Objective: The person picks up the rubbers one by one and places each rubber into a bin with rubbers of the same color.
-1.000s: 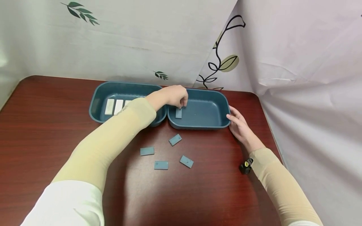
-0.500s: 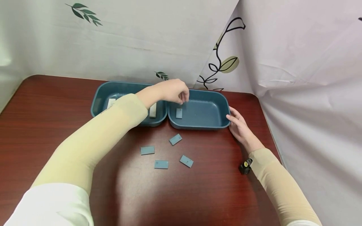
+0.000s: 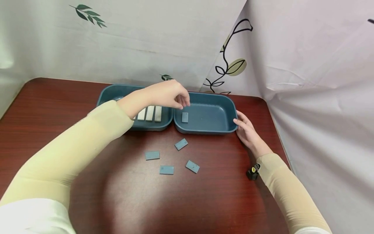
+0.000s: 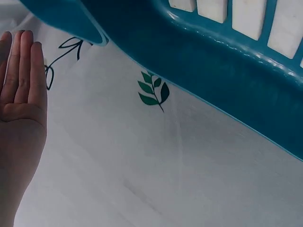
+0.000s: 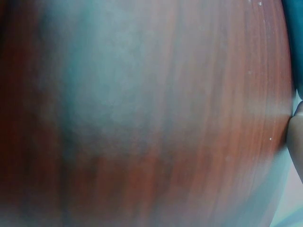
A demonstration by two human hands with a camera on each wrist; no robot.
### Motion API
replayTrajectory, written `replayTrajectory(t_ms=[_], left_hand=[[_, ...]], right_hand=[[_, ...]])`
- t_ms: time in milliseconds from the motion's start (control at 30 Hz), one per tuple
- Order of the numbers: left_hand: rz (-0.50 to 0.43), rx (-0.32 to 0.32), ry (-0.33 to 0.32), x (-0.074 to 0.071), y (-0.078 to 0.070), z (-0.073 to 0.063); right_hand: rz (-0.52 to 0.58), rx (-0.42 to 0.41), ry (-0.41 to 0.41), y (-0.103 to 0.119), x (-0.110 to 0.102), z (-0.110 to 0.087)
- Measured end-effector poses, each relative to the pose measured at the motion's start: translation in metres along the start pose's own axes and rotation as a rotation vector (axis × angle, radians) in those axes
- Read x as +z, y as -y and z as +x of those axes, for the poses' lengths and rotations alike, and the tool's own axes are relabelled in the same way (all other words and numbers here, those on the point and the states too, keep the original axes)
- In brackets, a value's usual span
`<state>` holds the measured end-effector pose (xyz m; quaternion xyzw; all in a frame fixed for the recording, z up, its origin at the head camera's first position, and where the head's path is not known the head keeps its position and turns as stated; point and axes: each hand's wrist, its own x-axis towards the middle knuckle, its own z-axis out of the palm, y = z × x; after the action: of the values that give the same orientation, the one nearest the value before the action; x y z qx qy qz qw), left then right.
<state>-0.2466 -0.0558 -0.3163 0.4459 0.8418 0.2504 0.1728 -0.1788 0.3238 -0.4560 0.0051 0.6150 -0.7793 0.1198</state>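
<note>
Blue tile (image 3: 185, 117), head view, lies inside the right-hand tray (image 3: 204, 132), near its left end; your left hand (image 3: 166, 94) hangs loose above that end, your right hand (image 3: 246, 130) touches the other, best braced steadily. Left wrist view: straight fingers (image 4: 36, 71), nothing held. Right wrist view: grip unclear.

No text, label or number can be read.

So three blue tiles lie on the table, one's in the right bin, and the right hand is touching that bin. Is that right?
Not quite: the head view shows four blue tiles on the table, not three. One is in the right bin, and the right hand is touching that bin.
</note>
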Motion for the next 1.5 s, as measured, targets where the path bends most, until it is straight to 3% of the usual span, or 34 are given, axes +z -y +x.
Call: replayTrajectory(t_ms=[600,767,1033,1500], left_hand=[[-0.084,0.005,-0.113,0.009,0.002,-0.058],[-0.078,-0.027,-0.104,0.020,0.002,-0.071],[-0.067,-0.020,-0.100,0.037,0.003,-0.090],[-0.136,-0.042,-0.129,0.062,0.010,-0.112]], right_hand=[[-0.008,0.015,-0.009,0.001,0.000,0.000],[-0.010,0.019,-0.015,0.001,0.000,0.000],[-0.011,0.018,-0.017,0.001,0.000,0.000],[0.020,-0.017,0.004,-0.001,0.000,0.000]])
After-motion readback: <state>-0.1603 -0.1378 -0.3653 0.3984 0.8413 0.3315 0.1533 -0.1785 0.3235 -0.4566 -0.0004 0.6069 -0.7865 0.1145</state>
